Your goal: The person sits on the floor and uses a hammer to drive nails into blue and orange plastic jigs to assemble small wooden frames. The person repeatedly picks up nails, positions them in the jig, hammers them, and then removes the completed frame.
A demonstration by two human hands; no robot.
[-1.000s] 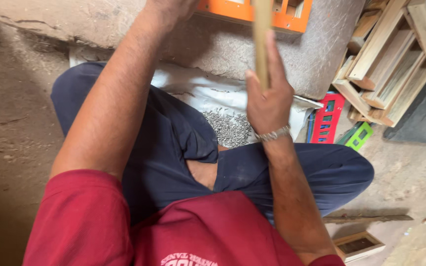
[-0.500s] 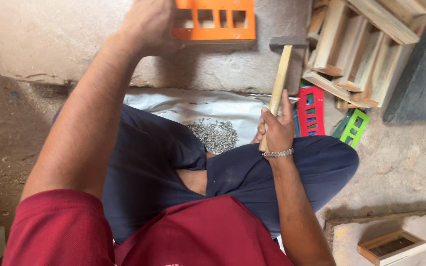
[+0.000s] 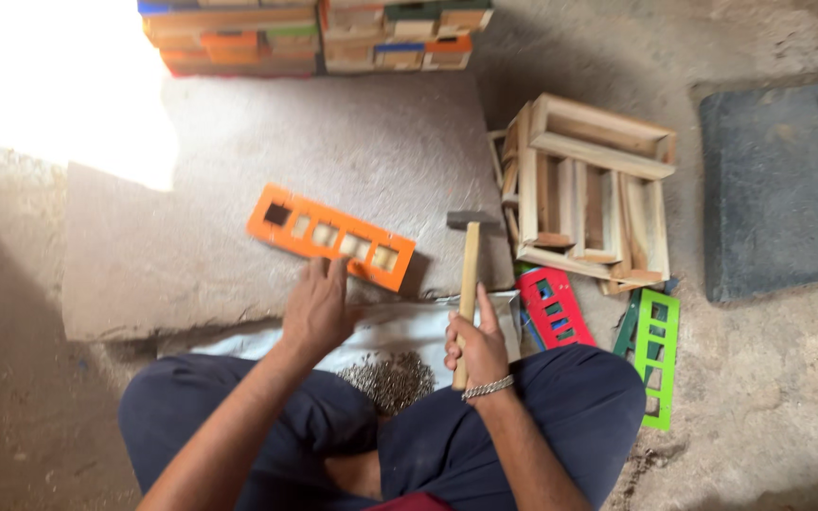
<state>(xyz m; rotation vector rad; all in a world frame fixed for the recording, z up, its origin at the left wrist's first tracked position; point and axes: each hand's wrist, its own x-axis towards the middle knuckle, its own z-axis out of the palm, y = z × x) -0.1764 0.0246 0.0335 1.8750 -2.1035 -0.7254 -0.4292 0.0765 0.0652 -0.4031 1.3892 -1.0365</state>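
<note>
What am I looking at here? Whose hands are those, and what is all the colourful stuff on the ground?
The camera sits on a person's head and looks down, so you see their own arms and crossed legs. The right hand holds a wooden hammer. The left hand touches the near edge of an orange frame with square holes, which lies flat on a grey stone slab. A pile of small nails sits on a white sheet by the knees. To the right are bare wooden frames, a red frame and a green frame.
</note>
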